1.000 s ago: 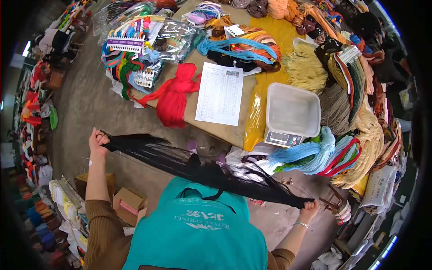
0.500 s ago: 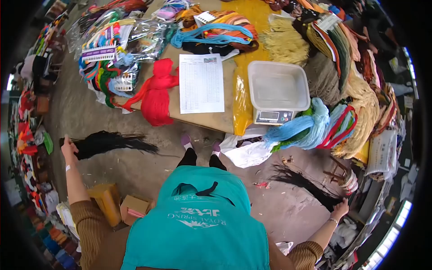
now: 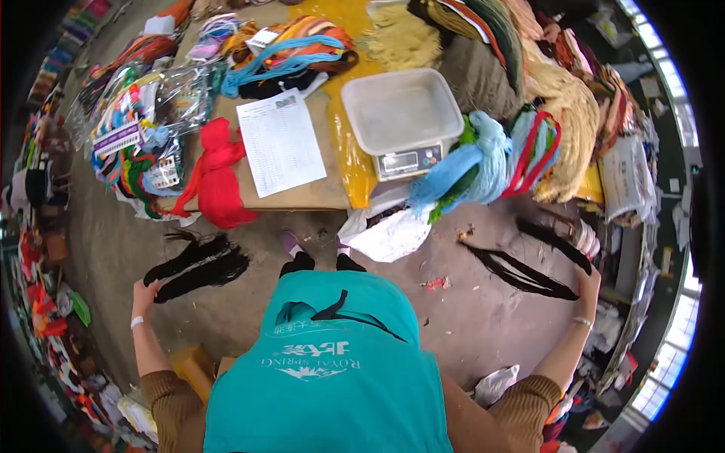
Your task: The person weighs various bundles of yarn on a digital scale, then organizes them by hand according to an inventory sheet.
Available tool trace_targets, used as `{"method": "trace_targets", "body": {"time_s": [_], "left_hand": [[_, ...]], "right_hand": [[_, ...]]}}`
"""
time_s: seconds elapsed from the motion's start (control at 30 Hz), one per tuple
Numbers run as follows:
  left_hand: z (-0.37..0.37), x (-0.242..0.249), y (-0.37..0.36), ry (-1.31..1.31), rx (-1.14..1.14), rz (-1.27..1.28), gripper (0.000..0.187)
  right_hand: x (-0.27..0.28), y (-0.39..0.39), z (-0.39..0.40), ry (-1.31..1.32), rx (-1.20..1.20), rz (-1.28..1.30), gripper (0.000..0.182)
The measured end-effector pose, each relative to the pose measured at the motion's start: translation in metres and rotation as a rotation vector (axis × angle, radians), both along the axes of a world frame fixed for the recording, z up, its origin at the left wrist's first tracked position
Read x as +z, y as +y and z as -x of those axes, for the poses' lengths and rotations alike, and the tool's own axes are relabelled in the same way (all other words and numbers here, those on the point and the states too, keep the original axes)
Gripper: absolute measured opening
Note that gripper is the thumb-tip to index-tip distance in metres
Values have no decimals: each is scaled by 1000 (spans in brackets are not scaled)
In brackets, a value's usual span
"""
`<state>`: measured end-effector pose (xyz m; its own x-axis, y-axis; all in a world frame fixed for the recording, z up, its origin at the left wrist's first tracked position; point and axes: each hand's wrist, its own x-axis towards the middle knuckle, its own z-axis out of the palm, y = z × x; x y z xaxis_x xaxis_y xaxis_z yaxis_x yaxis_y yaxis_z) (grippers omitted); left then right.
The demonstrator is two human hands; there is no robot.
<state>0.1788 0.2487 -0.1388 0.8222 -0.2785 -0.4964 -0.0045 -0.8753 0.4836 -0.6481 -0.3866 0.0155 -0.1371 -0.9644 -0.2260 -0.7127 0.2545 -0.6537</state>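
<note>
Out to the left, my left hand (image 3: pixel 146 291) is closed round a bundle of black thread (image 3: pixel 202 275), whose strands spread toward the middle in two thick locks. On the far right, my right hand (image 3: pixel 588 282) grips another bundle of black thread (image 3: pixel 529 278). That one also hangs in two parts, one toward the table and one lower toward the floor's middle. Both arms are stretched wide, on either side of the teal apron (image 3: pixel 325 377) I wear. Neither bundle touches the table.
The table ahead holds a red yarn hank (image 3: pixel 220 177), a printed sheet (image 3: pixel 281 143), a scale (image 3: pixel 408 160) bearing a plastic tub (image 3: pixel 402 113), and blue yarn (image 3: pixel 468 162). A white bag (image 3: pixel 389 234) hangs at its front edge. Cardboard boxes (image 3: pixel 192 370) stand lower left.
Both hands have shifted forward relative to my body, the left from further back and outward. Each black bundle now falls in two separate locks. The view has turned, so the table appears further left.
</note>
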Motion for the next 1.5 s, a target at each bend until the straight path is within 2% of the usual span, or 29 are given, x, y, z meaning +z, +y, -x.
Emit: {"method": "trace_targets", "body": {"time_s": [0.03, 0.07, 0.13, 0.2, 0.27, 0.33, 0.37, 0.43, 0.47, 0.53, 0.63, 0.67, 0.7, 0.77, 0.83, 0.9, 0.97, 1.03, 1.07, 1.1, 1.13, 1.2, 1.23, 1.3, 1.37, 1.4, 1.43, 1.47, 1.5], "left_hand": [[3, -2, -3, -38, -38, -51, 23], [8, 0, -13, -69, -131, -127, 21], [25, -2, -36, -74, -111, -39, 20], [35, -6, -52, 7, -53, 158, 18], [45, -8, -67, 27, -19, 251, 18], [65, 1, -93, 104, 90, 370, 20], [72, 0, -102, 104, 82, 379, 20], [84, -1, -113, 215, 170, 576, 21], [91, 1, -121, 217, 162, 579, 21], [102, 6, -135, 300, 153, 546, 21], [115, 10, -154, 238, 12, 339, 16], [114, 6, -155, 217, -51, 286, 15], [115, 3, -155, 214, -89, 241, 13], [118, 8, -162, 235, -153, 223, 11], [123, 13, -168, 200, -162, 213, 11], [126, 13, -172, 171, -168, 208, 11], [127, 18, -169, 83, -344, 244, 8], [135, 36, -174, 80, -357, 219, 7], [137, 43, -177, 88, -387, 193, 7], [134, 43, -175, 78, -452, 84, 14], [134, 45, -172, 74, -436, 85, 14], [135, 47, -166, -305, -787, -58, 25], [138, 52, -167, -310, -774, -56, 25], [150, 66, -171, -218, -576, 123, 36], [158, 70, -169, -173, -492, 185, 37], [161, 74, -167, -130, -421, 245, 37], [164, 81, -167, -133, -405, 238, 37], [166, 90, -169, 31, -304, 253, 37], [169, 99, -172, 194, -202, 267, 37]], "right_hand": [[-12, -10, 30, 226, 104, 17, 13], [-13, -13, 33, 326, 164, 95, 15], [15, -6, 11, 101, -87, 0, 17], [29, -4, 2, -360, -191, 68, 20], [52, -1, -16, -827, -45, 111, 27], [76, 2, -44, -942, -48, 245, 26], [95, 10, -78, -971, -172, 367, 25], [125, 7, -60, -1045, 118, 327, 26], [141, 4, -60, -1148, 154, 351, 27], [174, 1, -71, -1183, 328, 408, 26], [220, 0, -96, -1125, 311, 639, 22], [237, -7, -106, -1141, 617, 522, 21], [250, -9, -118, -1148, 625, 524, 21], [274, 16, -221, -837, 625, 775, 33], [289, 15, -255, -743, 742, 897, 33], [312, -5, -266, -739, 929, 834, 32], [336, -25, -279, -800, 1080, 812, 29], [341, -22, -313, -825, 1016, 917, 28], [337, -16, -338, -849, 934, 970, 21], [339, -23, -346, -863, 949, 970, 21], [341, -32, -353, -887, 981, 947, 20], [347, -53, -365, -928, 1042, 900, 19], [351, -63, -371, -948, 1072, 880, 19], [354, -74, -387, -985, 1131, 830, 21], [315, -83, -404, -593, 1318, 1039, 28], [286, -102, -407, -607, 1332, 1034, 28], [254, -133, -402, -776, 1127, 783, 18], [223, -151, -404, -917, 913, 527, 21], [195, -136, -412, -642, 1189, 568, 23]]}}
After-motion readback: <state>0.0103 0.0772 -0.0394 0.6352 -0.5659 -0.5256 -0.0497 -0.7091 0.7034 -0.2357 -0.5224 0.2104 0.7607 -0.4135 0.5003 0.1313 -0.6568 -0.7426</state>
